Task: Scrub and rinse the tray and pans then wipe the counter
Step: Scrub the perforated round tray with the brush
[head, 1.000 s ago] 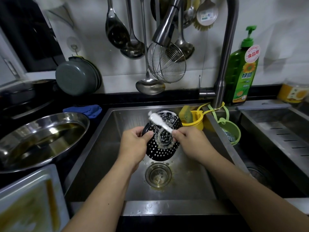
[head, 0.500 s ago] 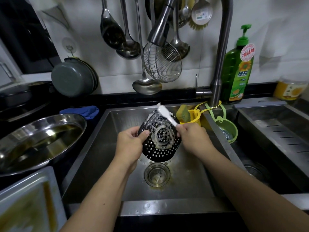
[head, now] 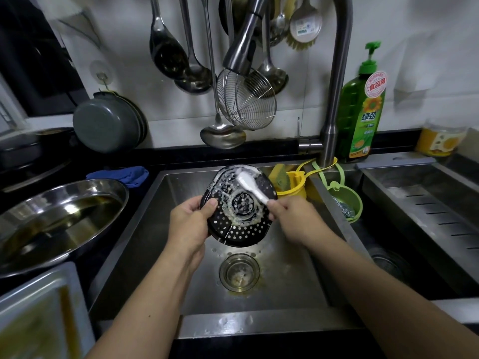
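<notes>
- Pinched at its left rim by the left hand (head: 190, 224), thumb on the sudsy face and fingers curled behind: black perforated tray (head: 239, 207), round, held up over the sink (head: 145, 237), above the drain (head: 239, 272) and clear of the basin floor.
- Gripped in the right hand (head: 293, 218) by the handle end: white brush (head: 250, 186), head lying on the tray's upper part, in the foam.
- Tilted face toward the camera, top edge leaning away toward the back wall of the sink; no real long axis on a disc, only the split line running across the lower face from lower left to upper right.
- Brush axis up and to the left, from right hand to the tray's far rim.
- Likely to go wrong: a one-sided pinch on a soapy rim, so a hard brush stroke may twist or slip the tray out and drop it into the basin.
- Also possible: bristles catching in the holes and flicking suds toward the oily steel pan (head: 55, 221) on the counter at left.
- Tap (head: 245, 45) not visibly running, so rinsing judged not yet begun; pan and white dish (head: 33, 314) at lower left looking greasy, untouched.
</notes>
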The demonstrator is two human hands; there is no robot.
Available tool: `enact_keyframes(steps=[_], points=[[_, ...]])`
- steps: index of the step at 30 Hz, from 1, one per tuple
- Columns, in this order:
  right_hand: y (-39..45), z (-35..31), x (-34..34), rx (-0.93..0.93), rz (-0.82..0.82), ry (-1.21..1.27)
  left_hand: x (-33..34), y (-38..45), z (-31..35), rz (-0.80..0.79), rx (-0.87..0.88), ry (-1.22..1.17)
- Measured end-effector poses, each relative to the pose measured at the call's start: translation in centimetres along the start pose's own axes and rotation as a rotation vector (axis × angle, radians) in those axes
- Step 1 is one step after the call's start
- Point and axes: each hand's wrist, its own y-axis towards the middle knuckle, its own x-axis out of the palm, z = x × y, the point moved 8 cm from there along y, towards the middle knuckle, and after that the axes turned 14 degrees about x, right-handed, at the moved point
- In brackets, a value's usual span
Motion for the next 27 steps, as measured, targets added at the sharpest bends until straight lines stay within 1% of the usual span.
enact_keyframes(steps=[1,2,6,8,13,17,19,22,23,24,27], points=[[-0.4,-0.3,0.8,-0.023,-0.036,-0.030,0.0,0.0,0.0,0.001,-0.001,-0.002],[-0.4,-0.5,1.0,-0.027,-0.033,-0.046,0.0,0.0,-0.1,0.003,-0.001,0.000],[1.0,0.7,-2.0,0.081,0.123,0.034,-0.4,0.1,0.0,0.023,0.006,-0.001],[1.0,1.1,-2.2,0.068,0.108,0.039,-0.5,0.1,0.2,0.059,0.011,-0.019],[0.5,0.3,-0.5,0.018,-0.002,-0.024,-1.6,0.5,0.2,0.186,0.034,-0.060],[0.9,0.5,-2.0,0.047,0.092,0.032,-1.8,0.7,0.3,0.197,0.055,-0.057],[0.7,0.6,-1.7,0.031,0.050,0.012,-1.9,0.6,0.3,0.205,0.063,-0.058],[0.0,0.5,0.6,0.025,-0.127,-0.064,-2.2,0.6,0.3,0.230,0.057,-0.068],[-0.1,0.4,1.0,0.022,-0.146,-0.075,-2.2,0.7,0.3,0.231,0.057,-0.070],[0.1,0.4,0.9,0.027,-0.125,-0.072,-2.2,0.7,0.4,0.227,0.059,-0.066],[1.0,0.7,-1.4,0.064,0.042,-0.012,-1.8,0.6,0.5,0.204,0.068,-0.041]])
